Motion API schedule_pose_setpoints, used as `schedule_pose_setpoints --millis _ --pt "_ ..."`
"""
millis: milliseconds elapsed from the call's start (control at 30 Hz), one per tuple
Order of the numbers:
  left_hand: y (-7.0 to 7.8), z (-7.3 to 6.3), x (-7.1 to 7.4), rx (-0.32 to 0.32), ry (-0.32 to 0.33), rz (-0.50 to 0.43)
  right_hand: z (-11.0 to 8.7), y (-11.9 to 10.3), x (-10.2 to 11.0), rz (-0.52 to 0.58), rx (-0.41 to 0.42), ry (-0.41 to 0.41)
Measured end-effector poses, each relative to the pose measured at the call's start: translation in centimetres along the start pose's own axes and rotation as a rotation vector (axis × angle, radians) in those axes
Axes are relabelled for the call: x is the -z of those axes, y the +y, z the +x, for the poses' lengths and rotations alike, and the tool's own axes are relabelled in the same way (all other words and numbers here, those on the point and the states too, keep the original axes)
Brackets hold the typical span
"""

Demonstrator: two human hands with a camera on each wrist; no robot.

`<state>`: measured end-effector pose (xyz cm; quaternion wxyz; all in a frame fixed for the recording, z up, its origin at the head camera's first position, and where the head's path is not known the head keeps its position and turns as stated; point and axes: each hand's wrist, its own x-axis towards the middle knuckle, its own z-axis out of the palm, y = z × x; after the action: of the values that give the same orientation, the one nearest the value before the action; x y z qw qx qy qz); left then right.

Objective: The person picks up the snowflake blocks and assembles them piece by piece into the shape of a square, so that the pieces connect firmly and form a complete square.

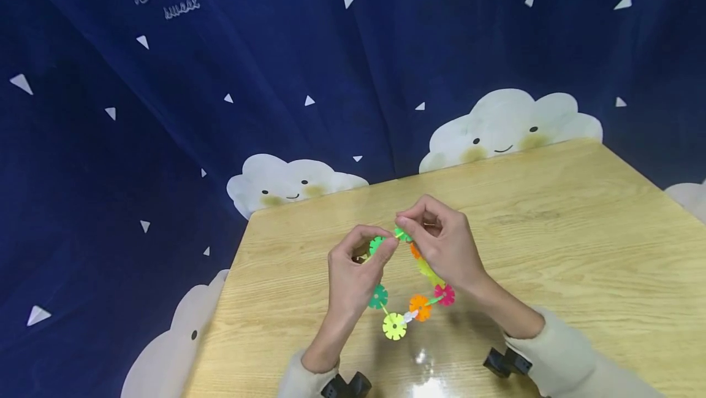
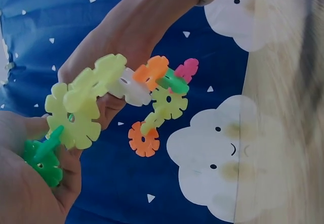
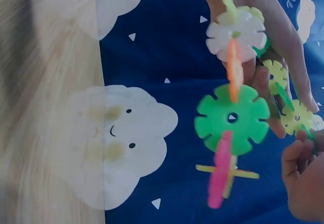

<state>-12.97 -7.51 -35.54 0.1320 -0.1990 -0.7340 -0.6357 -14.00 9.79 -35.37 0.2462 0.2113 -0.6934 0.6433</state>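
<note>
A chain of slotted plastic snowflake discs hangs in a loop between both hands above the table. My left hand [image 1: 353, 272] pinches a yellow-green disc at the top of the loop. Beside it, my right hand [image 1: 447, 244] pinches the adjoining green disc [image 1: 402, 235] between thumb and fingers. Lower on the loop are a yellow disc [image 1: 394, 327], an orange disc [image 1: 420, 308] and a pink disc [image 1: 444, 294]. A white disc [image 3: 236, 34] and a large green disc [image 3: 232, 118] show in the right wrist view. Fingers partly hide the upper joints.
The wooden table [image 1: 551, 232] lies beneath the hands. Behind and left of it hangs a dark blue curtain [image 1: 276, 79] with white triangles and smiling clouds. Black wrist cameras sit at both sleeves, and light glares off the near table surface.
</note>
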Motion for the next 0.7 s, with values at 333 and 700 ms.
schedule_pose_setpoints --millis 333,700 --pt "0.1 -0.4 -0.2 0.065 -0.122 -0.046 1.0 0.3 0.8 -0.104 -0.013 -0.112" --pt "0.7 -0.5 -0.8 0.027 -0.107 0.024 1.3 0.1 0.5 -0.109 -0.035 -0.176"
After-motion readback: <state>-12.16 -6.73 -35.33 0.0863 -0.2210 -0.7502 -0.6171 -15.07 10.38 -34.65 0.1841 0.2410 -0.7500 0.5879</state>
